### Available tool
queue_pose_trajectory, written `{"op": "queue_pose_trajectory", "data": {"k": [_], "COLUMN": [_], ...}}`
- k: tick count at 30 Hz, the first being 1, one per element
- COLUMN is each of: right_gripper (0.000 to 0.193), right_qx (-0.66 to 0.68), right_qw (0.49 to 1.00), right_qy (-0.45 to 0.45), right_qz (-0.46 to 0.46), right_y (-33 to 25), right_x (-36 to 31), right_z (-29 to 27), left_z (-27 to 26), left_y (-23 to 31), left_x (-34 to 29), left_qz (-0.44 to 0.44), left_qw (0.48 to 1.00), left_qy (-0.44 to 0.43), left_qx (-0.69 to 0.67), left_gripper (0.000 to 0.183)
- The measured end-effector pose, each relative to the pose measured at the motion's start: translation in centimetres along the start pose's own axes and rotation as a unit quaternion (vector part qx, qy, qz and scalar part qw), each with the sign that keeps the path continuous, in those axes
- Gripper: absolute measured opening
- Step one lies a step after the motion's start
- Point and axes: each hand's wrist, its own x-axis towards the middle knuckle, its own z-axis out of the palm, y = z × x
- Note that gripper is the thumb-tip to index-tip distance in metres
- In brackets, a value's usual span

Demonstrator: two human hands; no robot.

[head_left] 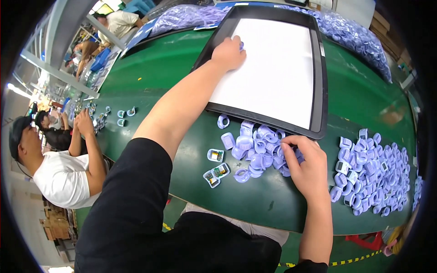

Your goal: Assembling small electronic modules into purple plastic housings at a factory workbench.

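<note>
My left hand [229, 53] is stretched out over the left side of a black tray [320, 86] lined with a white sheet [273, 73]. Its fingers are closed on a small purple ring-shaped shell [241, 46], mostly hidden by the hand. Below the tray's near edge lies a heap of purple ring-shaped shells [257, 148]. My right hand [309, 166] reaches into the right side of this heap, thumb and forefinger pinched together. What they hold, if anything, is hidden. Left of the heap, a few opened shells [215, 155] show small circuit parts inside.
A larger pile of purple ring-shaped shells [371, 173] covers the table's right side. Clear bags of purple parts [355, 38] lie behind the tray. Several small open shells [121, 113] sit farther left, near a seated co-worker [68, 177] whose hands are raised over parts.
</note>
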Motion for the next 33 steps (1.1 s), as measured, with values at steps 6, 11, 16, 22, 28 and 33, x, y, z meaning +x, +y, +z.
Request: {"op": "queue_pose_trajectory", "data": {"k": [6, 11, 16, 22, 28, 33], "right_gripper": [0.009, 0.009, 0.010, 0.009, 0.008, 0.008], "right_qx": [0.046, 0.116, 0.131, 0.127, 0.131, 0.139], "right_qw": [0.996, 0.986, 0.983, 0.983, 0.981, 0.981], "right_qy": [0.060, 0.087, 0.081, 0.092, 0.114, 0.115], "right_qz": [0.055, 0.085, 0.103, 0.094, 0.090, 0.074], "right_y": [0.6, 0.2, -0.1, 0.5, 1.0, 1.3], "right_x": [0.0, 0.4, 0.2, 0.1, 0.2, 0.2], "right_z": [0.9, 1.2, 1.0, 1.2, 1.0, 0.6], "left_z": [0.4, 1.0, 1.3, 0.7, -2.3, -7.1], "left_y": [-0.4, -1.3, 0.0, -0.9, 1.9, 6.0], "left_x": [0.3, 0.9, 0.4, 0.1, 0.6, -2.1], "left_qz": [-0.021, -0.002, 0.004, 0.060, 0.082, 0.043], "left_qw": [0.999, 1.000, 1.000, 0.992, 0.971, 0.923], "left_qy": [0.022, 0.017, 0.014, 0.056, 0.066, -0.054], "left_qx": [-0.038, -0.006, 0.003, -0.093, -0.215, -0.379], "left_gripper": [0.049, 0.047, 0.032, 0.033, 0.021, 0.016]}}
